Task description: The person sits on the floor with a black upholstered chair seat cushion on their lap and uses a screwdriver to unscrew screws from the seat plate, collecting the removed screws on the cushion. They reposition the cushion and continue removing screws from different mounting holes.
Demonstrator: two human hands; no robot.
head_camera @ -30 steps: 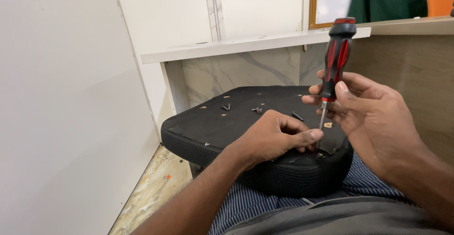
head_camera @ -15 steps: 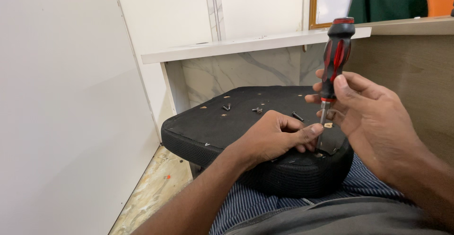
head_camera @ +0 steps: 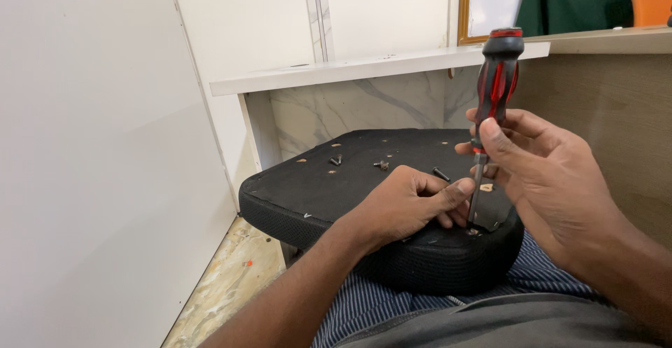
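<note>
A black upturned chair seat [head_camera: 329, 194] rests on my lap. My right hand [head_camera: 546, 173] grips a red-and-black screwdriver [head_camera: 495, 85], held upright, its tip on a screw [head_camera: 474, 232] near the seat's front right edge. A small metal bracket [head_camera: 494, 216] lies by the tip. My left hand [head_camera: 409, 204] lies on the seat with thumb and fingers pinched around the lower shaft just left of the tip. Loose dark screws [head_camera: 381, 164] lie further back on the seat.
A white panel [head_camera: 91, 145] stands close on the left. A white shelf [head_camera: 364, 68] over a marble-patterned wall runs behind the seat, and a wood-toned panel [head_camera: 616, 103] sits at the right. Bare board floor [head_camera: 224, 285] shows at lower left.
The screwdriver has dropped slightly and now stands with its tip on the screw. My right hand's fingers have shifted on the handle. My left hand stays beside the tip.
</note>
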